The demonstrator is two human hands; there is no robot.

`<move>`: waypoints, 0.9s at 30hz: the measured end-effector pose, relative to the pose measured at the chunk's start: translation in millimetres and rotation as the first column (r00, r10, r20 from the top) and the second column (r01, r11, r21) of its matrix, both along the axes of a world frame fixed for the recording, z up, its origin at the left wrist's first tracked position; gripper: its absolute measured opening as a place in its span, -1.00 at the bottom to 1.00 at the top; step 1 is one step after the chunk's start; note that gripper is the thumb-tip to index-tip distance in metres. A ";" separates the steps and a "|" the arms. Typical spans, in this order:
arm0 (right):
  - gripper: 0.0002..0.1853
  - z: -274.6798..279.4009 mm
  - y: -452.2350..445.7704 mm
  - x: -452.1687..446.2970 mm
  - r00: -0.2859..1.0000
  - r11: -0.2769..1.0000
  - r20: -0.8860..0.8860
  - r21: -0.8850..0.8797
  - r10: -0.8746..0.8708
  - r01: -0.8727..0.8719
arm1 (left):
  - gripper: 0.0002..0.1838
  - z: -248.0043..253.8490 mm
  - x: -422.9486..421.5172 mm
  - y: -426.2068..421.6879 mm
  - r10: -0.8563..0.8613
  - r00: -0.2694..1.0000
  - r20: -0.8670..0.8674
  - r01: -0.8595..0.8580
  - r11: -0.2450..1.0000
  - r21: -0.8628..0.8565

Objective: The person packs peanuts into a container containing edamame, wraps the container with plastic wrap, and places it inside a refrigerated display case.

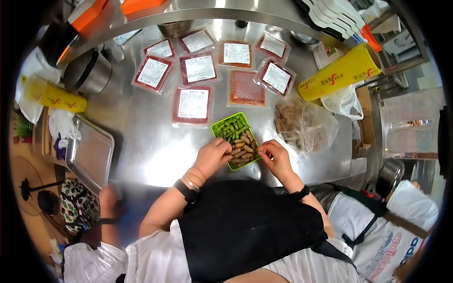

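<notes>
A small green tray stands on the steel table, with green edamame pods in its far part and brown unshelled peanuts in its near part. Over the left edge of the tray, my left hand has its fingers curled against the peanuts; its fingertips are partly hidden. My right hand is at the tray's right edge, thumb and fingers pinched together. Whatever lies between those fingertips is too small to make out. To the right of the tray lies a clear plastic bag with brown contents.
Several sealed packs of red meat with white labels lie across the table. A yellow roll is at the right, a metal pot and a metal tray at the left. Co-workers stand on both sides.
</notes>
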State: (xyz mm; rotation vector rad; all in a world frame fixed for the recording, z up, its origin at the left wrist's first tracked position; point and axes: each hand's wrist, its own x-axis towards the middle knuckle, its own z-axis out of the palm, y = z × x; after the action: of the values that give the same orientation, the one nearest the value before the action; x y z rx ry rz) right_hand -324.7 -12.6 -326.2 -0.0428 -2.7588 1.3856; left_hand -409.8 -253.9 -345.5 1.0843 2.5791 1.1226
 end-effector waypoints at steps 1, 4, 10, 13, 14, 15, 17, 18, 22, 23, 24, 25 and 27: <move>-0.87 0.3 0.8 1.9 1.000 1.000 -0.010 -0.015 -0.017 0.017 | -0.72 1.4 0.3 -1.6 0.035 0.998 0.052 -0.036 0.999 0.020; -0.87 3.8 5.9 -0.4 0.997 0.997 -0.036 -0.046 -0.069 0.067 | -0.62 7.7 -8.5 -4.6 0.112 0.994 -0.007 -0.112 0.993 0.044; -0.87 -4.4 3.0 -16.2 0.993 0.996 -0.093 -0.053 -0.078 0.074 | -0.11 -1.7 -16.1 23.1 0.020 0.995 -0.099 -0.035 0.987 -0.158; -0.87 -5.1 6.2 -15.4 0.991 0.993 -0.083 -0.062 -0.107 0.102 | -0.07 -9.2 -14.9 28.7 -0.026 0.991 -0.128 -0.003 0.975 -0.222; -0.87 -4.6 7.3 -15.5 0.991 0.992 -0.076 -0.066 -0.113 0.108 | -0.07 -6.7 -16.2 28.8 -0.018 0.994 -0.111 -0.004 0.981 -0.192; -0.87 -3.1 8.3 -14.4 0.994 0.993 -0.059 -0.082 -0.091 0.086 | -0.08 -4.3 -16.5 28.7 -0.005 0.996 -0.092 -0.010 0.987 -0.163; -0.86 0.4 9.1 -10.7 0.999 0.993 -0.026 -0.113 -0.046 0.043 | -0.08 9.6 -15.0 27.9 -0.054 0.988 -0.148 0.022 0.977 -0.212; -0.86 0.0 7.1 -10.0 0.996 0.997 -0.093 -0.076 0.005 -0.012 | -0.08 15.5 -13.5 28.7 -0.081 0.981 -0.174 0.039 0.971 -0.236; -0.82 -9.9 -3.0 -20.6 0.955 0.973 -0.186 0.047 0.229 -0.225 | -0.03 -0.4 -6.4 38.5 -0.204 0.966 -0.159 0.159 0.953 -0.257; -0.81 -15.7 -5.2 -22.0 0.945 0.960 -0.169 0.063 0.281 -0.274 | -0.03 -13.2 -3.6 38.0 -0.240 0.955 -0.175 0.178 0.934 -0.311; -0.82 -14.9 -7.9 -23.3 0.942 0.953 -0.145 0.072 0.301 -0.293 | -0.03 -13.6 -2.0 36.7 -0.232 0.955 -0.186 0.169 0.937 -0.304; -0.83 -13.7 -8.8 -24.7 0.941 0.956 -0.169 0.064 0.294 -0.287 | -0.03 -14.1 -0.5 36.0 -0.228 0.954 -0.197 0.164 0.942 -0.294; -0.83 7.0 -10.0 -23.8 0.938 0.961 -0.208 0.050 0.278 -0.274 | -0.03 -8.8 2.9 34.5 -0.235 0.956 -0.178 0.174 0.937 -0.305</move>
State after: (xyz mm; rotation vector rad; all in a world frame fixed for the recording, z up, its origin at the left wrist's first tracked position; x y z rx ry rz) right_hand -348.5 -22.6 -319.2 0.4838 -2.6728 1.3253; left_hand -407.0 -219.4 -354.3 1.4233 2.5946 0.5913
